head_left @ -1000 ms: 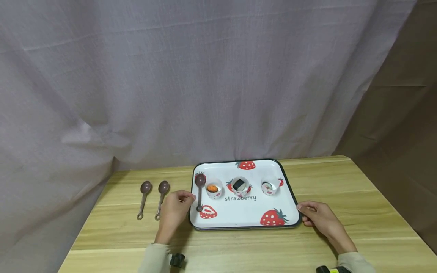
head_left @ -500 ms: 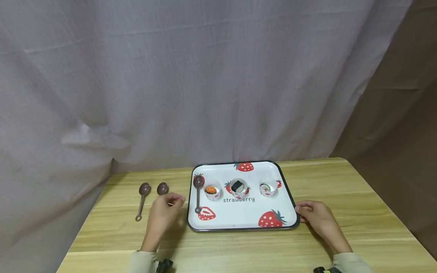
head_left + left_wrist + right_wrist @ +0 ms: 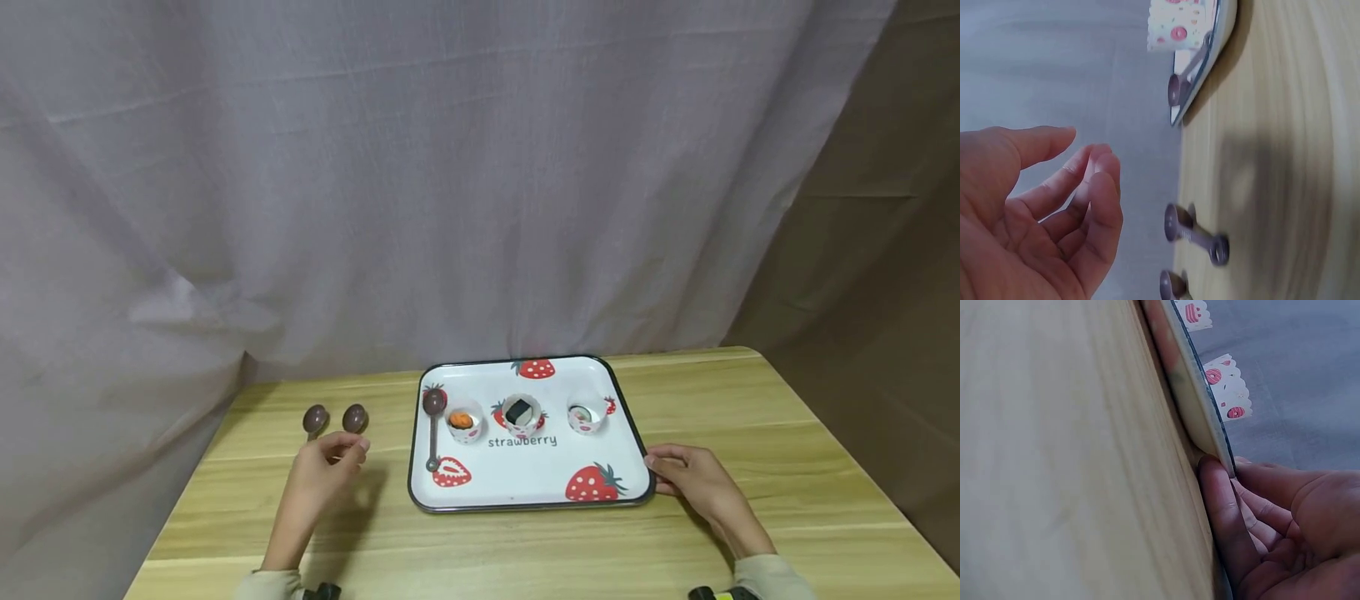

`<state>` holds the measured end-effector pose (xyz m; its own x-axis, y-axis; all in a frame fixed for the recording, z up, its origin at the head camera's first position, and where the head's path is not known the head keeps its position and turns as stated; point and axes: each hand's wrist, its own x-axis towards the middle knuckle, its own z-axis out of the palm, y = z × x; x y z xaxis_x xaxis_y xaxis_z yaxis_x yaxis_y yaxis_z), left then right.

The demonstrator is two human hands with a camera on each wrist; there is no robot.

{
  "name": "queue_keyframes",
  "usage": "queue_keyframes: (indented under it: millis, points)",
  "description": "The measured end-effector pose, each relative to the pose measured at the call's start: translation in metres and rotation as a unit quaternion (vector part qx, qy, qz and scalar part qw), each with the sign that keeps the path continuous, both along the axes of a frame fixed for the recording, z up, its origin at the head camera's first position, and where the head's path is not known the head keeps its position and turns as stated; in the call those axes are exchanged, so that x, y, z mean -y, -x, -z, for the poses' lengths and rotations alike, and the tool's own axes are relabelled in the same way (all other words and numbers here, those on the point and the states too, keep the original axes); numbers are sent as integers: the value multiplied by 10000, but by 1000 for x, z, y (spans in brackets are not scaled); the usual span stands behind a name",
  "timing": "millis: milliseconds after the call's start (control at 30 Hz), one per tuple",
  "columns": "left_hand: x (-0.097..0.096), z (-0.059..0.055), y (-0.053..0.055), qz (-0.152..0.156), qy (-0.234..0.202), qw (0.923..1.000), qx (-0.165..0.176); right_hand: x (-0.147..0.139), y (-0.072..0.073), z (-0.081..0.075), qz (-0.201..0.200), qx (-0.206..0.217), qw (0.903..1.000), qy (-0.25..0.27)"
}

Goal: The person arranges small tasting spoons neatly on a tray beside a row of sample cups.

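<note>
My right hand (image 3: 696, 482) pinches the right rim of a white strawberry-print tray (image 3: 517, 479). In the right wrist view, its thumb lies over the dark rim and a finger reaches under it. My left hand (image 3: 321, 475) hangs above the table with relaxed, bent fingers and nothing in them. Behind it lie two brown measuring spoons, the left one (image 3: 316, 418) and the right one (image 3: 355, 418); the hand hides their handles in the head view. A third measuring spoon (image 3: 433, 404) rests along the tray's left side.
On the tray stand three small paper cups, holding an orange-topped sushi piece (image 3: 461, 421), a rice ball with a black wrap (image 3: 518, 412) and a sushi roll (image 3: 580, 413). A grey curtain (image 3: 465, 183) hangs behind the wooden table (image 3: 540, 550).
My left hand has moved left, away from the tray's left edge to in front of the two loose spoons. My right hand keeps its pinch on the tray rim.
</note>
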<state>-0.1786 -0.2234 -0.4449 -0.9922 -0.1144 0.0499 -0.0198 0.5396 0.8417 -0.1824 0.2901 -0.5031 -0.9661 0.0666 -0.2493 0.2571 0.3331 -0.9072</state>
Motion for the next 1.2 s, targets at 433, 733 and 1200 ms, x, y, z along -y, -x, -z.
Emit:
queue_keyframes:
  millis: [433,733,1200]
  points:
    - [36,13,-8,-63,290,9986,446,0,-1,5,48,81,9999,63]
    - [43,19,-7,-51,494,9961,728,-3,0,3,11,90,10000,-25]
    - [41,27,-5,-212,1282,9888,730,-2,0,4,1,82,9999,61]
